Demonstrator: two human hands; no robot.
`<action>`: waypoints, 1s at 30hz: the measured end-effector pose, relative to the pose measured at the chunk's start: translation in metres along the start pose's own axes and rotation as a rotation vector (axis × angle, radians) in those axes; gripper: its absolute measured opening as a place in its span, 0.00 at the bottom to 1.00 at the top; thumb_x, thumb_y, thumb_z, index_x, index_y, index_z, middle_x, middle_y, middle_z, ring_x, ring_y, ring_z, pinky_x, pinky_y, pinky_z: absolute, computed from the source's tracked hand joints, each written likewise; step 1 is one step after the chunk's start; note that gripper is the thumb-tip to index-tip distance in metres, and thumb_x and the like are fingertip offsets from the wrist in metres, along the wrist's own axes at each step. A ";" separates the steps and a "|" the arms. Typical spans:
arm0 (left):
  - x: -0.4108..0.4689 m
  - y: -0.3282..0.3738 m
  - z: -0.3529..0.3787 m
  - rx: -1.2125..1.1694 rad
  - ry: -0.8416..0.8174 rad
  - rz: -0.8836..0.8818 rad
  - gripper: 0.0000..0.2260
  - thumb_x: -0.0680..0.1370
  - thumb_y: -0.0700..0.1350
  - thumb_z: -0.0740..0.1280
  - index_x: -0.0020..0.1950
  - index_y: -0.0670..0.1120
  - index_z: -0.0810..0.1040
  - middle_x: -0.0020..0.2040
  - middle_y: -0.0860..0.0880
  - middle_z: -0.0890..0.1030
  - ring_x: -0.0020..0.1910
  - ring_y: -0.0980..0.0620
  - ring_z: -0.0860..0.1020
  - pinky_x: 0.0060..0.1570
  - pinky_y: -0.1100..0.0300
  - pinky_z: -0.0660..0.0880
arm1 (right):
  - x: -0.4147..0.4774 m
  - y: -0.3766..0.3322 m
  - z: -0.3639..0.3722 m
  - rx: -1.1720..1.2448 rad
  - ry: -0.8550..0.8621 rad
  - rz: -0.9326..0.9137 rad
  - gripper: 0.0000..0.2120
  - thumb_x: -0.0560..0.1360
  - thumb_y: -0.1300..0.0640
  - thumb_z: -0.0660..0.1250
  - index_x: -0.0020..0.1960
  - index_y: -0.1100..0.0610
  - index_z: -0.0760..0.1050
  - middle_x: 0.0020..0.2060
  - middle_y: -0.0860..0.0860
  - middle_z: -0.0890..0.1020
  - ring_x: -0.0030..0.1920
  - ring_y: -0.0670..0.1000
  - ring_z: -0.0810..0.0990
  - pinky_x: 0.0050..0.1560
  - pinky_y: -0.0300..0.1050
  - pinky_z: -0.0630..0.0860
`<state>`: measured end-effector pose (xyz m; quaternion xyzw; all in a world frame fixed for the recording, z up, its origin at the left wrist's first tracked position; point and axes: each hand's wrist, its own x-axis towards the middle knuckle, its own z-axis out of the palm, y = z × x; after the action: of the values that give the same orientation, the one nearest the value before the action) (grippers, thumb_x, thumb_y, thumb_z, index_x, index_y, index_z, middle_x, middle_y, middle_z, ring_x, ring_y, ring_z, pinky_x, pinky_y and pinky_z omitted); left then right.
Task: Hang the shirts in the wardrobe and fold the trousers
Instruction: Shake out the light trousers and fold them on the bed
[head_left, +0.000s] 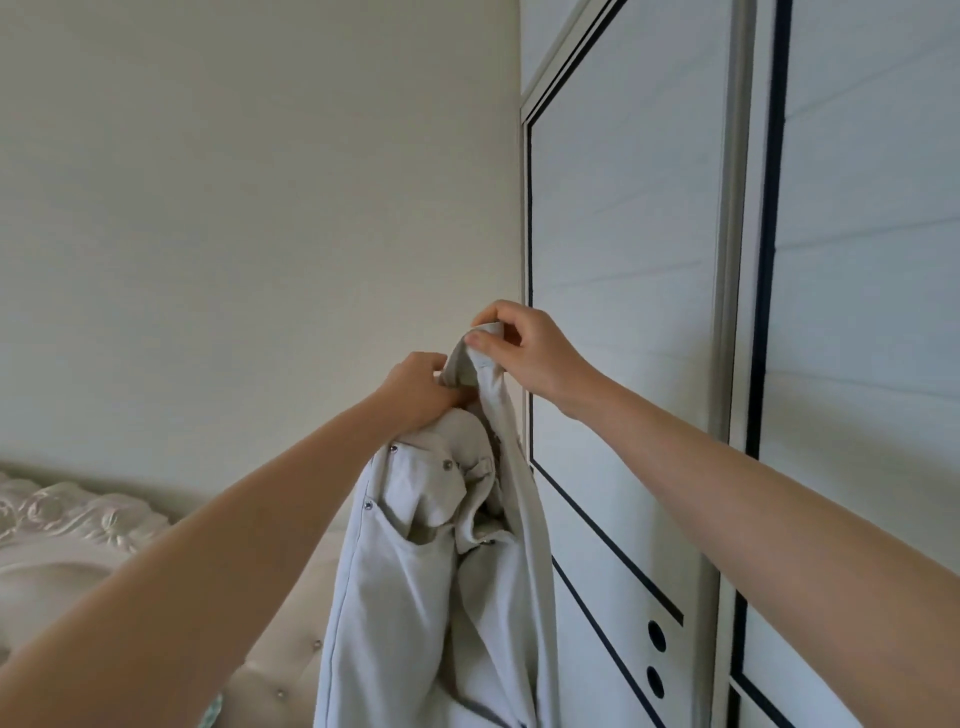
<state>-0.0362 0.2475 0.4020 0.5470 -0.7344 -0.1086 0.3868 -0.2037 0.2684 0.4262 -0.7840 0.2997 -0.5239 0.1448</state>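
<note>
Trousers (410, 582) hang in mid-air: my left grip (418, 392) curls round the bunched waistband (485, 376); my right grip (527, 353) pinches its raised end, near the wardrobe door (623, 249). Limp, fairly heavy cloth, I judge; the stiffer waistband holds best.

A plain cream wall (234, 208) fills the upper left. Low on the left lies a bed (67, 519) with a shiny embossed cover. A button-tufted upholstered panel (291, 649) stands just beside it.

left hand (415, 391): raised, fingers (432, 359) curled, gripping | right hand (527, 356): raised, fingers pinching
</note>
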 end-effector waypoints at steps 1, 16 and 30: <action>0.001 -0.002 0.002 0.033 0.033 0.006 0.04 0.74 0.51 0.70 0.42 0.52 0.79 0.43 0.48 0.82 0.45 0.47 0.80 0.51 0.47 0.79 | -0.006 0.006 0.001 0.049 0.048 0.028 0.06 0.77 0.59 0.68 0.52 0.59 0.74 0.38 0.51 0.77 0.40 0.45 0.76 0.41 0.38 0.74; -0.003 -0.002 0.000 -0.209 0.271 -0.197 0.09 0.73 0.43 0.70 0.49 0.39 0.81 0.48 0.40 0.83 0.49 0.42 0.81 0.51 0.48 0.81 | -0.197 0.153 0.077 0.091 -0.228 0.720 0.26 0.69 0.58 0.74 0.64 0.52 0.68 0.57 0.49 0.77 0.52 0.50 0.81 0.55 0.49 0.79; -0.004 -0.016 0.002 -0.232 0.469 -0.256 0.06 0.72 0.42 0.65 0.36 0.45 0.72 0.34 0.48 0.74 0.35 0.47 0.73 0.35 0.55 0.74 | -0.274 0.179 0.091 -0.612 -0.621 0.704 0.16 0.73 0.40 0.67 0.51 0.51 0.69 0.37 0.42 0.69 0.44 0.51 0.75 0.44 0.42 0.69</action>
<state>-0.0257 0.2442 0.3892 0.5977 -0.5324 -0.1102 0.5892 -0.2524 0.2917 0.0914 -0.7606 0.6249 -0.0774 0.1582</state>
